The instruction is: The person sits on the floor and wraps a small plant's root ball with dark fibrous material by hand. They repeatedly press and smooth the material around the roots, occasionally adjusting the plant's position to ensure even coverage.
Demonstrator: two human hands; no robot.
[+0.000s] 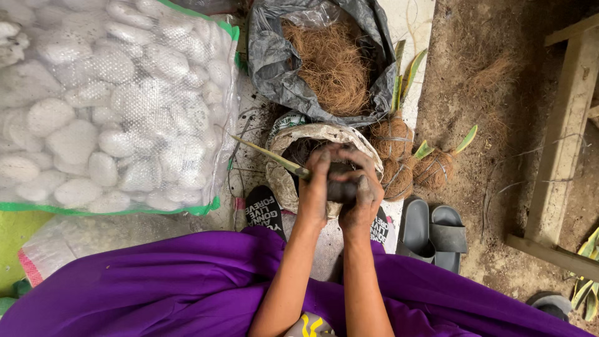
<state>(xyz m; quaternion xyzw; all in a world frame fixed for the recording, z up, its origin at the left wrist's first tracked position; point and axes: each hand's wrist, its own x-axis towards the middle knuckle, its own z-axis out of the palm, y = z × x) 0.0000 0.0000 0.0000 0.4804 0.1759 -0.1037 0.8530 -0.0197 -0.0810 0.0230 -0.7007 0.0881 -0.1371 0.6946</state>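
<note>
Left hand [316, 181]: is being clamped round a dark soil ball [341, 187], a thin green leaf [268, 156] jutting toward ten o'clock.
Right hand [362, 190]: is being pressed closed on the same ball (fingers soiled).
Soil sack [284, 178]: is lying directly beneath.
Fibre bag [274, 62]: at twelve o'clock.
Wrapped plant balls [399, 159]: at three o'clock.

Sack of white pebbles [112, 106] (netted), grey sandals [432, 232]

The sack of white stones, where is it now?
In the head view, the sack of white stones lies at upper left, left of the grey bag of brown fibre.
</note>
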